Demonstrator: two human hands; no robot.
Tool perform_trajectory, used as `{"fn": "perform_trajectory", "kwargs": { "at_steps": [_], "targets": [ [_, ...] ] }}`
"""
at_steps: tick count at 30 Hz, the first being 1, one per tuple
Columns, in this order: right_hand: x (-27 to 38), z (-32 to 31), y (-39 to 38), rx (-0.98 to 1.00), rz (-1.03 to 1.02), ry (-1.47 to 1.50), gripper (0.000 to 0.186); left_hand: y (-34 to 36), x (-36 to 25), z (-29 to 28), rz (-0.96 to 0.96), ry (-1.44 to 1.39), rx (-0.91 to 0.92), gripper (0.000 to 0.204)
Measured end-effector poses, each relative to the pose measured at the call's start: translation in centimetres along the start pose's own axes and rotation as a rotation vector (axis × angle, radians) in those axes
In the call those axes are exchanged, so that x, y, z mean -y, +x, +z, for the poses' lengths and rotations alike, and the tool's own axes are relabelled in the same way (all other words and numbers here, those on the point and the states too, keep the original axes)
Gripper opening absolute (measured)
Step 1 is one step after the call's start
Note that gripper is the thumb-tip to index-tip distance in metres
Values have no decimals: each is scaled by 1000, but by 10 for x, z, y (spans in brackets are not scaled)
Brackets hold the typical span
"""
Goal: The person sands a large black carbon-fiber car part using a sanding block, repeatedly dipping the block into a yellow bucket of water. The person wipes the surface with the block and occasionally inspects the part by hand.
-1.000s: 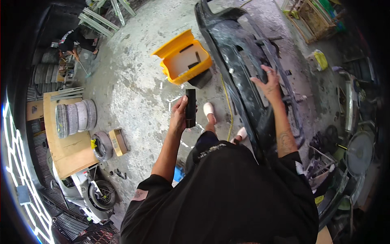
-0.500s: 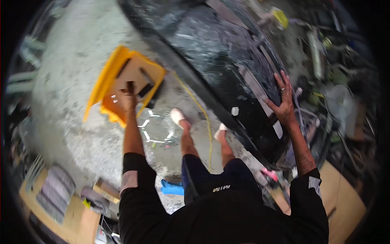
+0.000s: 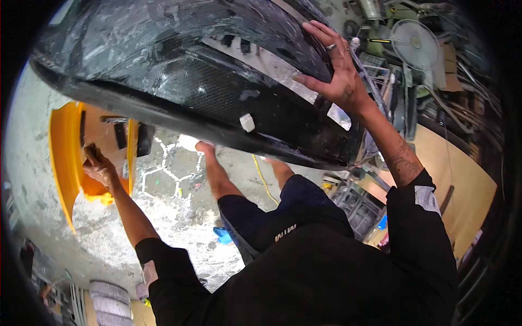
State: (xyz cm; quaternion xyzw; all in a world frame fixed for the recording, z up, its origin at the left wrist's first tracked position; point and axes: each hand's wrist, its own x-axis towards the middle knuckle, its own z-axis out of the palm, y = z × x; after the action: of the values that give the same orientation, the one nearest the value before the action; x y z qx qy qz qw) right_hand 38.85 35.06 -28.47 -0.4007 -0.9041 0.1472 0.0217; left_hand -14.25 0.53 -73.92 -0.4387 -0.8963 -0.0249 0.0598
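My left hand (image 3: 100,171) is closed round a dark block (image 3: 93,152), low over the yellow bin (image 3: 62,168) at the left. Several dark pieces (image 3: 120,136) show inside that bin, which stands on the floor with its lid open. A large black bumper with a carbon weave and dull scuffed patches (image 3: 163,70) crosses the upper view. My right hand (image 3: 340,81) lies on its upper right edge, fingers spread and thumb apart. A small white object (image 3: 247,123) rests on the bumper's lower band.
Wooden boards (image 3: 467,190) lie at the right, beside metal frames, a standing fan (image 3: 413,43) and piled parts. A yellow cable (image 3: 263,182) runs over the floor near my feet. Tyres (image 3: 109,301) are stacked at the lower left, and blue plastic (image 3: 222,235) lies by my leg.
My view has swung round, so the bumper now spans the top. My left hand has reached down to the yellow bin with the block; my right hand stays on the bumper.
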Motion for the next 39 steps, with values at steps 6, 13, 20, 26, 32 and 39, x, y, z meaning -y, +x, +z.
{"fn": "perform_trajectory", "kwargs": {
  "at_steps": [6,13,20,26,32,39],
  "targets": [
    [-3,-34,-43,-48,-18,257,90,-22,-122,-324,193,-509,-303,54],
    [-28,-49,-92,-54,-129,288,108,-159,-366,-489,199,-959,-280,56],
    [-31,-54,-118,6,-42,367,103,-339,-507,-493,-144,-1045,-377,51],
    [-24,-42,-132,-23,-111,235,99,-312,-460,-481,-156,-1047,-491,50],
    [-41,-11,-133,-64,-152,206,94,-357,-487,-468,-161,-1092,-510,50],
    [0,-12,-153,22,-202,372,92,-345,-445,-455,-243,-1049,-642,55]
  ]
}}
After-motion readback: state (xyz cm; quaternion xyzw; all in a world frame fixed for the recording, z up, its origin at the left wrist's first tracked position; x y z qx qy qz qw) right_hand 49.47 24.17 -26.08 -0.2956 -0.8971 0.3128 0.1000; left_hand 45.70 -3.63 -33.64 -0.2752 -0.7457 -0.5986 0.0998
